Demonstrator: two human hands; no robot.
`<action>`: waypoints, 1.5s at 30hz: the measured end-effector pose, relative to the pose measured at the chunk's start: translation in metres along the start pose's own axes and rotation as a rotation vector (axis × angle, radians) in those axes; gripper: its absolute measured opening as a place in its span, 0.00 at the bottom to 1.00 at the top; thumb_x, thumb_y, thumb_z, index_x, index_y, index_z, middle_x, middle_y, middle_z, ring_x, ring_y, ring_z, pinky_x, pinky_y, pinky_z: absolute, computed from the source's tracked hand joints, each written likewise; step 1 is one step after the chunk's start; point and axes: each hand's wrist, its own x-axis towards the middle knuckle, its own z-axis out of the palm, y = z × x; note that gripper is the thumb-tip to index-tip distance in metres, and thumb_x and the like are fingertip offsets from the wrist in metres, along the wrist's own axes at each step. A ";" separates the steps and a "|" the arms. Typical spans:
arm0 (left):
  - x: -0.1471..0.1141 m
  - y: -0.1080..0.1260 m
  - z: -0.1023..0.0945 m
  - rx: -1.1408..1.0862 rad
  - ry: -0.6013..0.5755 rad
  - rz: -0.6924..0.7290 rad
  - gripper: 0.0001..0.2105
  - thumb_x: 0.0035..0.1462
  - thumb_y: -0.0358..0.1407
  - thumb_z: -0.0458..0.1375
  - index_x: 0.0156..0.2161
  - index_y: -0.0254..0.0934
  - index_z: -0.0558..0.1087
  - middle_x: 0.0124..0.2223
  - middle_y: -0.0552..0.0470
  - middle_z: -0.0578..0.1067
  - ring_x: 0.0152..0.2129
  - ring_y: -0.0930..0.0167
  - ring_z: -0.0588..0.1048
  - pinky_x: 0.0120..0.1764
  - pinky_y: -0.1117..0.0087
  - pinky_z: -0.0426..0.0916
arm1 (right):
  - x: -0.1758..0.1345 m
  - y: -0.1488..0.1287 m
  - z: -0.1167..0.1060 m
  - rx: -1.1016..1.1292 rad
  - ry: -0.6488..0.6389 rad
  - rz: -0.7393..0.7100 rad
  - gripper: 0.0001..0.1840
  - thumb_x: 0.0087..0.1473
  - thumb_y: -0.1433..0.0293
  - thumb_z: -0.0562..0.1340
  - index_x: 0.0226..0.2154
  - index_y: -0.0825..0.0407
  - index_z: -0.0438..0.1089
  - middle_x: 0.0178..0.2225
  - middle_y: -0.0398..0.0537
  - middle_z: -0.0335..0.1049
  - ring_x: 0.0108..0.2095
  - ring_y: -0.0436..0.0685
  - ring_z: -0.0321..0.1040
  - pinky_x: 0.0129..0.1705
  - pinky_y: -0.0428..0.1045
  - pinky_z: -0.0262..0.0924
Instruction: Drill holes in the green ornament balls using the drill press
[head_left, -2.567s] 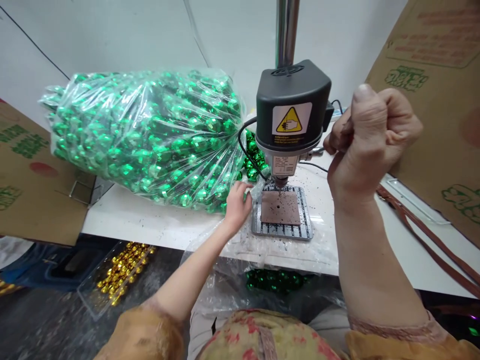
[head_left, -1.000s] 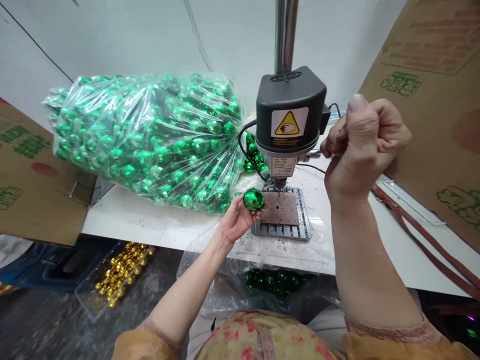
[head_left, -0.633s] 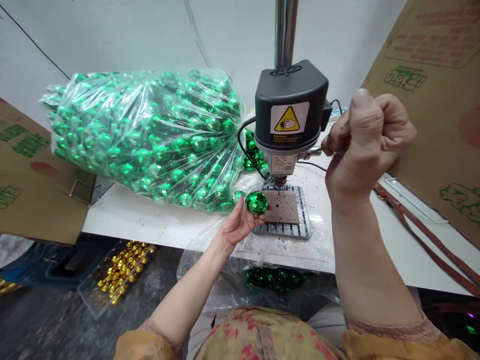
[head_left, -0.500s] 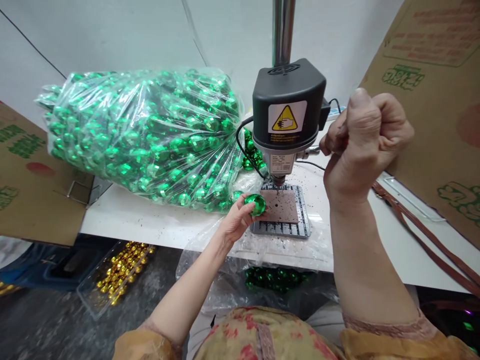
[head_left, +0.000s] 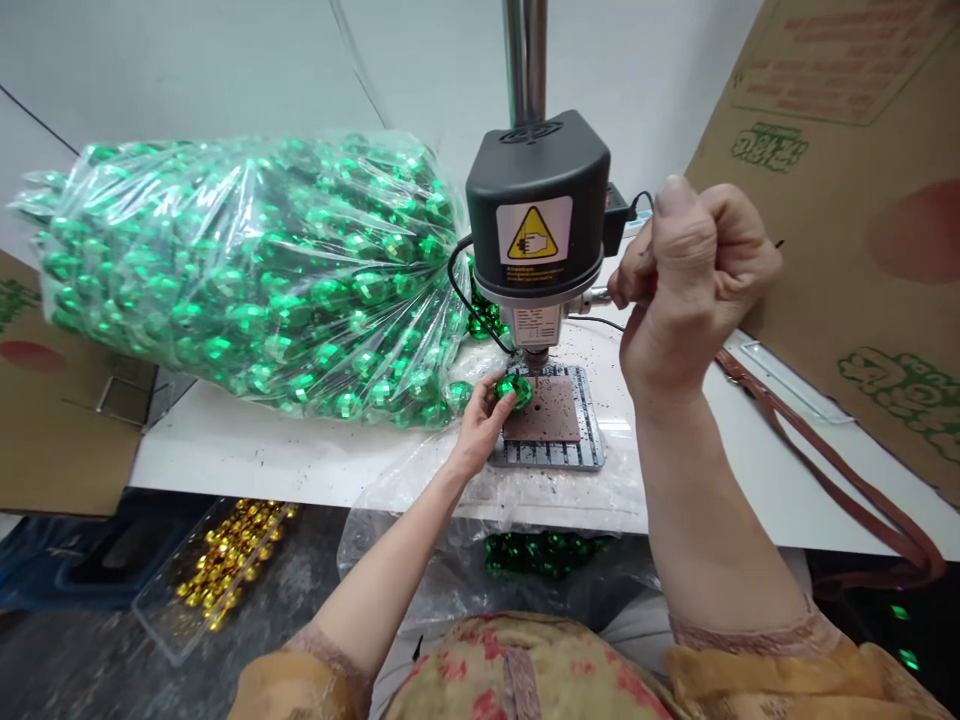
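A shiny green faceted ball point(head_left: 514, 390) is pinched in my left hand point(head_left: 482, 425), over the left part of the brown board point(head_left: 551, 420) on the drill press base point(head_left: 590, 458). Just right of and above the ball is the chuck point(head_left: 536, 357) of a small bench drill press point(head_left: 536, 220) with a black housing. My right hand point(head_left: 694, 270) is closed in a fist at the machine's right side, around the feed lever point(head_left: 598, 297); most of the lever is hidden by the fingers. Dark shavings lie scattered over the board and base.
A clear bag point(head_left: 247, 280) full of green balls lies left of the machine. Cardboard boxes point(head_left: 840, 230) stand at both sides. A brown strap point(head_left: 817, 440) lies at the right. Below the table, a clear bin point(head_left: 225, 570) holds gold balls, and more green balls point(head_left: 547, 553) sit under the front edge.
My left hand has moved the green ball up and inward, closer to the chuck. My right hand stays closed at the lever. The whole view has shifted a little.
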 end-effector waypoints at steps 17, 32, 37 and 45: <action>0.005 -0.011 0.019 0.058 -0.035 0.024 0.24 0.56 0.44 0.70 0.54 0.42 0.72 0.52 0.48 0.76 0.53 0.63 0.73 0.57 0.64 0.67 | -0.002 -0.003 0.002 -0.047 0.004 -0.003 0.29 0.62 0.54 0.61 0.21 0.49 0.46 0.16 0.34 0.46 0.17 0.42 0.45 0.23 0.46 0.45; 0.004 -0.008 0.012 0.217 -0.182 0.077 0.25 0.48 0.38 0.75 0.52 0.40 0.74 0.51 0.47 0.77 0.51 0.61 0.74 0.59 0.61 0.64 | -0.002 -0.002 0.000 -0.039 -0.013 -0.020 0.28 0.62 0.56 0.61 0.21 0.48 0.47 0.16 0.34 0.47 0.17 0.42 0.46 0.23 0.46 0.46; 0.004 -0.008 0.009 0.355 -0.208 0.150 0.23 0.54 0.42 0.71 0.53 0.41 0.71 0.49 0.48 0.77 0.50 0.60 0.74 0.57 0.61 0.66 | -0.004 -0.002 -0.002 -0.002 -0.029 -0.042 0.26 0.63 0.60 0.61 0.21 0.49 0.48 0.16 0.33 0.48 0.16 0.42 0.48 0.21 0.45 0.47; 0.007 -0.015 0.007 0.396 -0.237 0.184 0.23 0.57 0.44 0.69 0.54 0.42 0.70 0.50 0.48 0.76 0.50 0.61 0.74 0.57 0.61 0.65 | -0.021 0.005 -0.006 0.012 0.055 -0.106 0.28 0.61 0.62 0.62 0.19 0.50 0.46 0.15 0.36 0.42 0.16 0.45 0.43 0.22 0.50 0.39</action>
